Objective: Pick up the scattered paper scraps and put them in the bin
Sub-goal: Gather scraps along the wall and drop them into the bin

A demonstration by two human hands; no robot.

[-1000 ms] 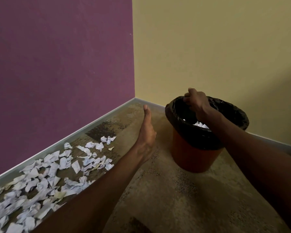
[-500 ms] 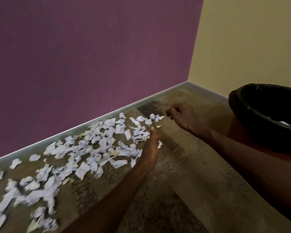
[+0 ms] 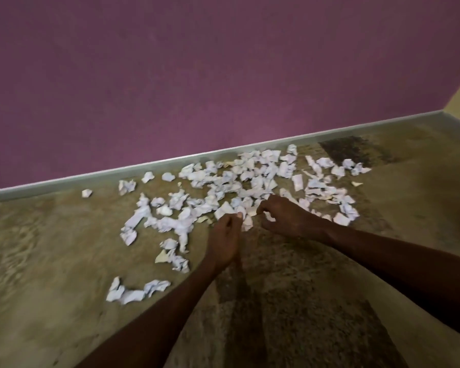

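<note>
Presently left hand [image 3: 225, 236] and right hand [image 3: 284, 217], fingers curled, each pinch paper scraps [image 3: 223, 187]; gather fuller handfuls from beyond them.

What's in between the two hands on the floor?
In the head view, a few white paper scraps lie between the left hand and the right hand, on the brown carpet.

- You see crumpled white paper scraps [image 3: 223, 187], matt and creased.
- Under them lies a rough, mottled brown carpet [image 3: 51, 248].
- Behind them stands a matt, finely textured purple wall [image 3: 170, 75].
</note>
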